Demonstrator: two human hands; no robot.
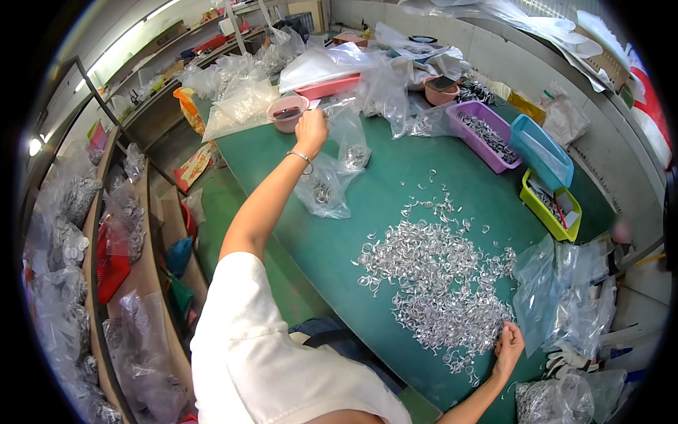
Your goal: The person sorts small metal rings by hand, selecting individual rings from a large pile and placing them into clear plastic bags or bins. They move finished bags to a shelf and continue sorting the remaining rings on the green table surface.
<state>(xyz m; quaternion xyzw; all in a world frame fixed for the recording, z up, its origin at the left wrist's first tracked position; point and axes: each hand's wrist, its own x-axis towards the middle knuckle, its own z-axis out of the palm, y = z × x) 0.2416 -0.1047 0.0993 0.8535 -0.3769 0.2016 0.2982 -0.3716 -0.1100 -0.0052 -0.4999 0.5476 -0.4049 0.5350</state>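
Note:
My left hand (311, 131), a silver bangle on its wrist, reaches to the far left of the green table with its fingers curled closed. It is beside a pink bowl (285, 123) with a dark object on top and next to a clear plastic bag (347, 134) of small metal pieces. What its fingers hold, if anything, is hidden. At the near right edge of a wide pile of small silver ring-shaped pieces (441, 279), my right hand (510, 344) has its fingers drawn together. Whatever they pinch is too small to name.
A purple basket (498, 167) of metal pieces, a blue basket (544, 150) and a lime-green basket (577, 225) stand at the right. Clear bags (537, 283) lie on the right edge. Shelves with bagged parts (67, 244) line the left; plastic sheets (328, 65) heap at the back.

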